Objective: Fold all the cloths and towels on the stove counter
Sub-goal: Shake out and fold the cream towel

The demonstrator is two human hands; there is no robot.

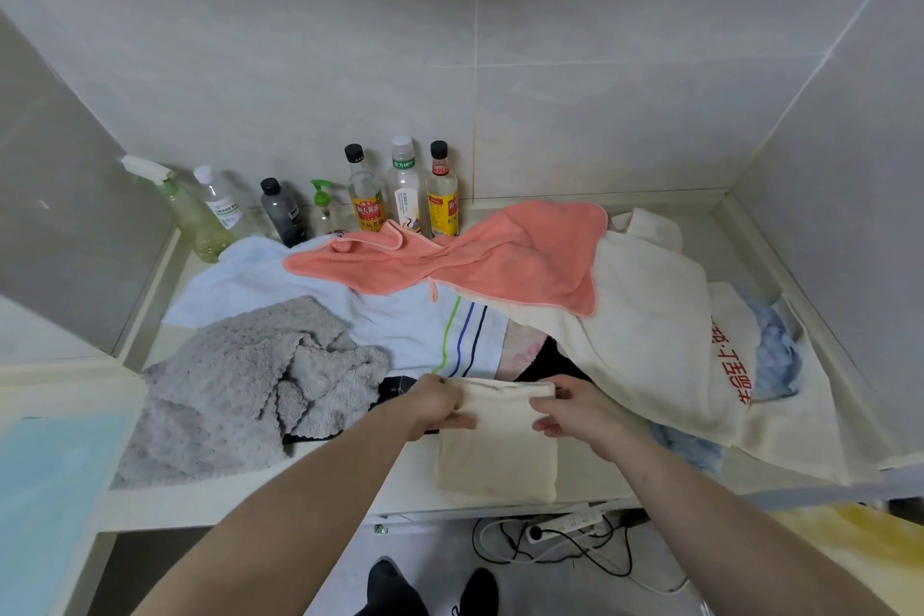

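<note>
1. At the counter's front edge, a person's left hand point(436, 403) and right hand point(567, 408) pinch the far edge of a small cream terry cloth point(497, 450), fingers of both closed on the fabric; the cloth lies already doubled into a neat rectangle, its near end touching the white counter lip point(250, 510).
2. The step in hand appears to be the final fold or squaring of this one piece. The next move likely calls for bringing the held edge toward the body, pressing it flat, then finding bare counter to set it on.
3. Just left sits a crumpled grey dimpled microfibre cloth point(240, 385), unfolded.
4. Behind lie a pale blue towel with green, blue and black stripes point(400, 330), a coral fleece towel point(500, 255) draped across it, and a large cream towel with red lettering point(650, 330) at right, all unfolded and overlapping, leaving little room to work.
5. Along the tiled wall stands a row of sauce and cleaner bottles point(365, 195), near the towels and liable to be knocked.
</note>
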